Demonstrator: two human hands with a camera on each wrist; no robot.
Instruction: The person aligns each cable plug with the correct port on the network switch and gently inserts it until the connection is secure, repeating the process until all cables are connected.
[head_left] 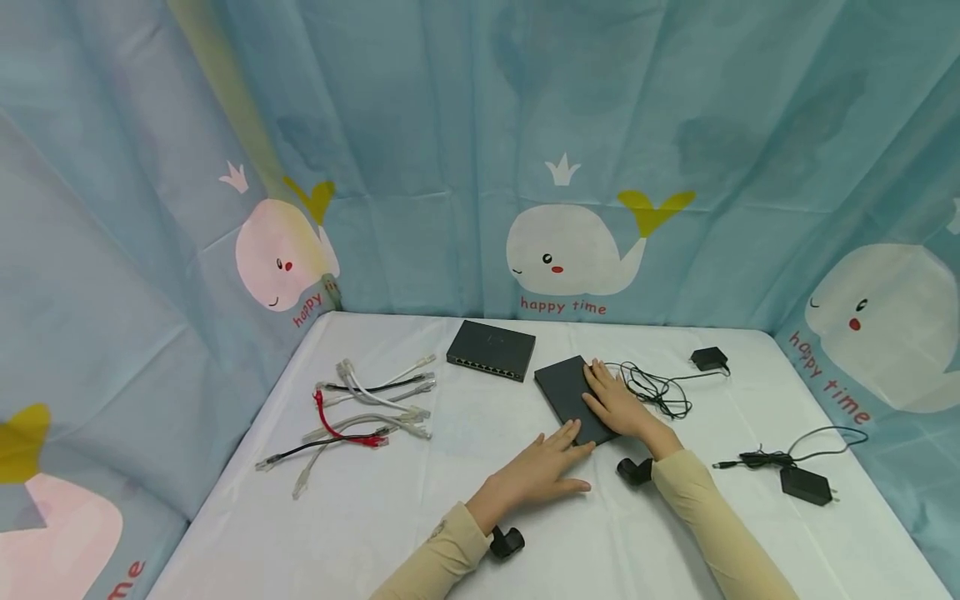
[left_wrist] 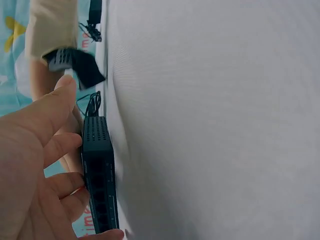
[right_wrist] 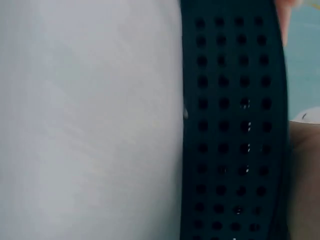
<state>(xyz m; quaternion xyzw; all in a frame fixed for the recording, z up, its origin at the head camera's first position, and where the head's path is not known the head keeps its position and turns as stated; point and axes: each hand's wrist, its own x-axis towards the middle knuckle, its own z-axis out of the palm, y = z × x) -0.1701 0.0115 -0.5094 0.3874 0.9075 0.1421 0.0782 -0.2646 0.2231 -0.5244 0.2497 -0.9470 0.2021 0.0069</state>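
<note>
A flat black network switch [head_left: 561, 390] lies at an angle on the white tabletop. Across its right part rests my right hand [head_left: 617, 408], fingers spread over the top. My left hand [head_left: 536, 473] is at its near left edge with fingers extended and thumb held apart. In the left wrist view, fingertips of the left hand [left_wrist: 30, 165] touch the port side of the switch [left_wrist: 99, 165], which shows a row of sockets. The switch's vented end [right_wrist: 232, 120] fills much of the right wrist view.
Another black switch [head_left: 491, 350] sits at the back, ports facing forward. Several short network cables [head_left: 367, 408], white, grey, black and red, are heaped at left. At right are two black power adapters, one farther back [head_left: 708, 359] and one nearer [head_left: 806, 485], with thin cords.
</note>
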